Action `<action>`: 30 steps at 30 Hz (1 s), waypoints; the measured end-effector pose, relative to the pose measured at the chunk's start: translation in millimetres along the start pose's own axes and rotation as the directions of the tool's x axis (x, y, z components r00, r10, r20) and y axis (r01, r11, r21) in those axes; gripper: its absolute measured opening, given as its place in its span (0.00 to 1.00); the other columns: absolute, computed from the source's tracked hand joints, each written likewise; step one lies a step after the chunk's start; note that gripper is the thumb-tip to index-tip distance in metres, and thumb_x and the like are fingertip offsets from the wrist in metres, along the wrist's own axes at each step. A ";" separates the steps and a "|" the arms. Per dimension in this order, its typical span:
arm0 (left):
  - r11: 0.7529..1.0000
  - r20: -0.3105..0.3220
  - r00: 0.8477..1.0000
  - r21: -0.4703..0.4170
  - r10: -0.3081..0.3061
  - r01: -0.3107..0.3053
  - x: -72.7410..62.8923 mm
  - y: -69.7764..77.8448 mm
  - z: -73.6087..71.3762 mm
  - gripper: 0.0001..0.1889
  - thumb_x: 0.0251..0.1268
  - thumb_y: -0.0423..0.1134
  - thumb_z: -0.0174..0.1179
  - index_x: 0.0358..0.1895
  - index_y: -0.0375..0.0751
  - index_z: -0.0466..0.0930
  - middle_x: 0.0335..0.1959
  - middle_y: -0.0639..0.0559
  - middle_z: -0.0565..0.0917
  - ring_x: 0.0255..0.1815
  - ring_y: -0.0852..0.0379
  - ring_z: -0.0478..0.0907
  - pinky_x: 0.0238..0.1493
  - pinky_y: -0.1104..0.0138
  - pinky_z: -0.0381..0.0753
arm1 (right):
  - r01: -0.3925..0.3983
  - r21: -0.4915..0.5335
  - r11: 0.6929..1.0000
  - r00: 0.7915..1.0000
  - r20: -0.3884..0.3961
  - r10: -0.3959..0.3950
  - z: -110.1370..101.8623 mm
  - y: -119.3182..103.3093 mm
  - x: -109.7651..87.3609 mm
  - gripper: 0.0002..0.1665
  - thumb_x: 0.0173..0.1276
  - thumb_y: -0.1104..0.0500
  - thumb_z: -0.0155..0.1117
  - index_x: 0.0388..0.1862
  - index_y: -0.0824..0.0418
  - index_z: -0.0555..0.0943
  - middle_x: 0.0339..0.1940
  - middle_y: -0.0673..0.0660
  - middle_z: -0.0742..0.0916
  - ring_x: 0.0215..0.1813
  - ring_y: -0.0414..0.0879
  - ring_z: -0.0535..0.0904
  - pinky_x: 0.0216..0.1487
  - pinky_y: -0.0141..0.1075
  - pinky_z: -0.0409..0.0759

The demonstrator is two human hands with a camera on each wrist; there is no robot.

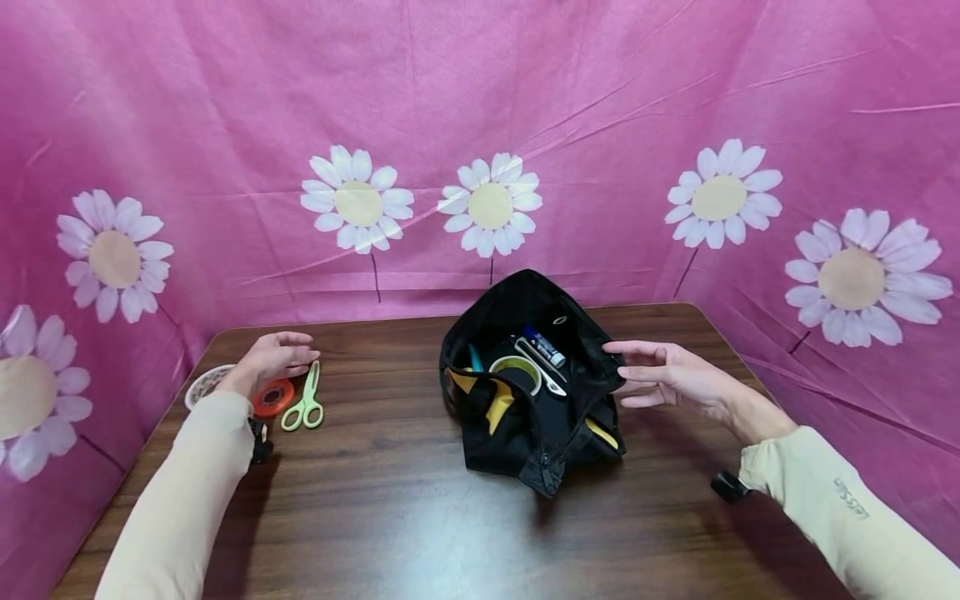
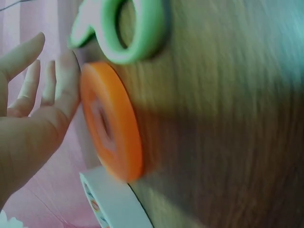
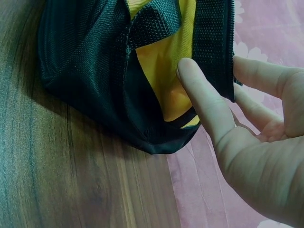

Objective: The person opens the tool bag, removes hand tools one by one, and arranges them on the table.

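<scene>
1. Head view: the black bag is set right of the middle of the table, its mouth gaping; a yellow-green roll, a white cutter and a blue tube are seen inside. Its right edge is touched by the right hand. The left hand is held over the table's left side, near the orange roll, the white roll and the green scissors.

2. Left wrist view: nothing is held by the left hand; its fingers are loosely extended beside the orange roll. Whether the roll is touched cannot be told. A pick-up would best be made by the roll's rim, with the scissors and white roll on either side left undisturbed.

3. Right wrist view: the thumb is laid before the yellow lining, the other fingers at the zipped edge. Whether the edge is pinched cannot be told. Light, steady support seems best here, since the soft cloth could sag and the mouth be narrowed.
</scene>
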State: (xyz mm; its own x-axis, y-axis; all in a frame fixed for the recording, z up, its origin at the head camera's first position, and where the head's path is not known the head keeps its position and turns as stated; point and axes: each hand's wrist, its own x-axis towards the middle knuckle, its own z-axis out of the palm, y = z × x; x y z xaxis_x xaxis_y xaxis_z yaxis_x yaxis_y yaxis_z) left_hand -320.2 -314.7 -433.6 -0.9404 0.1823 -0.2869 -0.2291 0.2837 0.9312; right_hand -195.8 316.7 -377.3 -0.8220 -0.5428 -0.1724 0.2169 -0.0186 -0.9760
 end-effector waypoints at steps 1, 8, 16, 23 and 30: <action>1.000 -0.004 1.000 0.015 -0.006 0.006 0.2 3.0 1.6 0.32 0.74 0.32 0.60 0.73 0.22 0.55 0.42 0.60 0.82 0.44 0.68 0.82 0.59 0.62 0.81 | -0.001 0.001 1.000 1.000 0.000 0.001 -0.2 0.3 -0.1 0.30 0.79 0.70 0.53 0.77 0.61 0.66 0.67 0.58 0.81 0.61 0.57 0.81 0.61 0.60 0.75; 0.996 0.033 0.998 0.078 0.050 -0.052 -3.7 46.7 36.9 0.32 0.72 0.37 0.64 0.72 0.28 0.61 0.54 0.51 0.81 0.46 0.67 0.81 0.58 0.63 0.81 | 0.003 0.003 1.000 1.000 0.005 -0.003 -1.1 0.7 -0.6 0.31 0.79 0.69 0.53 0.78 0.62 0.64 0.68 0.57 0.80 0.61 0.58 0.81 0.59 0.57 0.79; 0.987 0.141 0.981 0.072 0.132 -0.144 -17.0 116.2 78.6 0.25 0.73 0.34 0.62 0.67 0.29 0.67 0.61 0.38 0.75 0.49 0.60 0.81 0.56 0.64 0.83 | 0.007 -0.018 1.000 1.000 -0.010 -0.007 0.9 -7.1 4.7 0.32 0.79 0.69 0.54 0.78 0.65 0.62 0.68 0.57 0.79 0.60 0.53 0.82 0.60 0.59 0.77; 0.968 0.227 0.944 0.020 0.239 -0.250 -26.4 174.2 120.6 0.24 0.73 0.30 0.60 0.68 0.29 0.67 0.60 0.37 0.76 0.53 0.51 0.80 0.62 0.54 0.80 | 0.016 -0.027 0.999 0.997 -0.078 -0.018 8.7 -20.9 8.2 0.34 0.77 0.69 0.57 0.79 0.67 0.60 0.69 0.58 0.78 0.62 0.49 0.81 0.59 0.58 0.78; 0.954 0.336 0.895 -0.041 0.293 -0.297 -42.0 232.4 168.3 0.23 0.71 0.32 0.63 0.67 0.36 0.72 0.63 0.40 0.76 0.58 0.46 0.80 0.61 0.53 0.80 | 0.015 -0.101 0.995 0.994 -0.105 -0.026 17.1 -29.0 12.7 0.37 0.76 0.68 0.59 0.79 0.68 0.58 0.69 0.60 0.76 0.58 0.53 0.83 0.59 0.60 0.77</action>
State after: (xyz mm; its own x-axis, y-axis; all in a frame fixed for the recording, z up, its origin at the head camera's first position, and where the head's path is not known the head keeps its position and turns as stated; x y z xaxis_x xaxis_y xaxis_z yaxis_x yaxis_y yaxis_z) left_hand -291.7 -98.0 -243.0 -0.8243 0.5630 -0.0594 0.0506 0.1777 0.9828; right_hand -203.6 295.9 -348.9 -0.8779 -0.4512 -0.1601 0.1503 0.0577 -0.9870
